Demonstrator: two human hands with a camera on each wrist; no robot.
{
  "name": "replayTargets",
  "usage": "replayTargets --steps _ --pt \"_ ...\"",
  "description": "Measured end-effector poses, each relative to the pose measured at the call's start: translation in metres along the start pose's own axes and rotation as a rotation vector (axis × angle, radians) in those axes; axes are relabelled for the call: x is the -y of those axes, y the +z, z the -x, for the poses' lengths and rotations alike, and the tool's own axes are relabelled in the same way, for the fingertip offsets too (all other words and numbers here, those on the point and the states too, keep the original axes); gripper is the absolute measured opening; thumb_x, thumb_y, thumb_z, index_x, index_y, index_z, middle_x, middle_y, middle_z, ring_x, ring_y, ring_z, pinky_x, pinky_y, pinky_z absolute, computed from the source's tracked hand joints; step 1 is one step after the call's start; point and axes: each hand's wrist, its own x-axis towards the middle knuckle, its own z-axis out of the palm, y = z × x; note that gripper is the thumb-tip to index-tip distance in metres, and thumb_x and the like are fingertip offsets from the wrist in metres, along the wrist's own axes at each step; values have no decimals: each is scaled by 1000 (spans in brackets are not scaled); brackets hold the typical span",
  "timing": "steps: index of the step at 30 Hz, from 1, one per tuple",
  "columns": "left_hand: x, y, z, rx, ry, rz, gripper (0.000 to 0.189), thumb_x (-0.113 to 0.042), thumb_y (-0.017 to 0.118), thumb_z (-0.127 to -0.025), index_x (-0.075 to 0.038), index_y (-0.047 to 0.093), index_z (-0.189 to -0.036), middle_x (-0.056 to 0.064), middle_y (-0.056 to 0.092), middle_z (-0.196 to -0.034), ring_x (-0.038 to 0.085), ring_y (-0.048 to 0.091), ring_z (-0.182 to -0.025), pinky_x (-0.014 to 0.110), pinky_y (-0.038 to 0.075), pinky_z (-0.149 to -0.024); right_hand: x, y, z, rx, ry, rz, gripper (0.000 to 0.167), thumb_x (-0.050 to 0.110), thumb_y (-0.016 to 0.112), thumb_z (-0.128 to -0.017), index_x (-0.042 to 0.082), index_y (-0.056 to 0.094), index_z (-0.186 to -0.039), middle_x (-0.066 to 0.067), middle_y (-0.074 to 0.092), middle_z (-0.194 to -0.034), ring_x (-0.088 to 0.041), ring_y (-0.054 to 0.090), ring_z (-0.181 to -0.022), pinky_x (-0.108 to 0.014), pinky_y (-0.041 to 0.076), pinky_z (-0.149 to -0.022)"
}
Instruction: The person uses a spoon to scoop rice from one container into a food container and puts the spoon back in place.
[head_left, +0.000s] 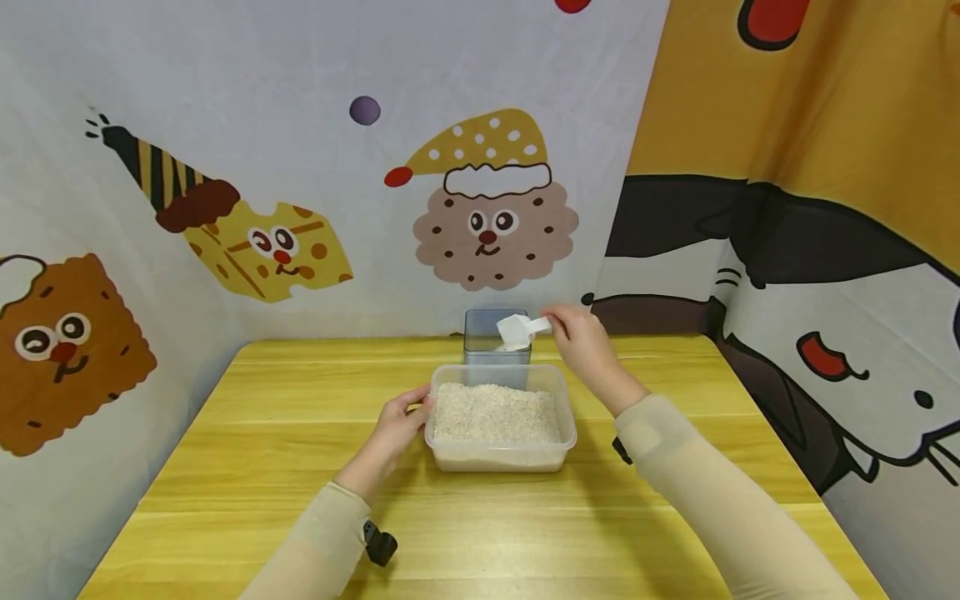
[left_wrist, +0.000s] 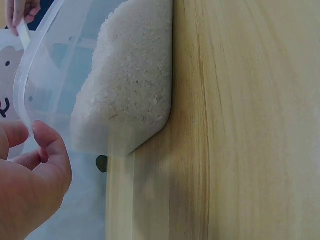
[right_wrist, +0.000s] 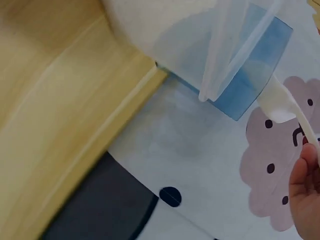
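Observation:
Near the table's middle stands a clear plastic container point(head_left: 498, 461) filled with rice point(head_left: 495, 414). My left hand point(head_left: 401, 423) pinches its left rim between thumb and fingers, as the left wrist view shows close up point(left_wrist: 35, 175). Behind it is a bluish see-through box point(head_left: 480, 333). My right hand point(head_left: 585, 346) grips the handle of a white scoop point(head_left: 516, 331), which is tilted over the mouth of that box. Some pale grains show just below the scoop. In the right wrist view, the scoop point(right_wrist: 279, 104) overlaps the box's open end point(right_wrist: 250, 85).
The wooden table point(head_left: 300, 467) ends at the back against a cloth backdrop point(head_left: 315, 50) printed with cartoon figures. The bluish box stands close to that back edge, directly behind the rice container. A black wrist camera point(head_left: 379, 543) sits at the left sleeve.

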Motion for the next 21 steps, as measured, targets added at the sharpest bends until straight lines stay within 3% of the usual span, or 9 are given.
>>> replayTargets --steps 4,9,16,21 --pt "1 0 0 -6 -7 -7 42 -14 51 -99 -2 46 -139 17 48 -129 22 52 -104 25 47 -78 4 3 2 6 -113 78 19 10 53 -97 7 69 -106 -10 67 -106 -27 62 -102 -41 51 -87" --pt "0 0 0 -7 -15 -12 42 -14 50 -99 -3 46 -139 15 49 -128 21 53 -103 26 48 -79 9 3 3 -5 -159 91 18 8 55 -95 8 70 -105 -8 68 -103 -25 63 -98 -39 52 -84" --pt "1 0 0 -1 -9 -8 43 -13 50 -99 -2 45 -139 18 47 -128 23 52 -104 26 47 -78 6 -1 7 -41 -110 -9 21 10 51 -98 6 69 -107 -10 67 -109 -26 62 -102 -40 52 -84" --pt "-1 0 2 5 -11 -2 44 -14 50 -99 -1 43 -141 19 46 -131 26 52 -108 27 47 -79 2 -3 8 -94 -2 -148 20 11 51 -98 5 70 -105 -13 67 -91 -24 60 -77 -33 50 -66"
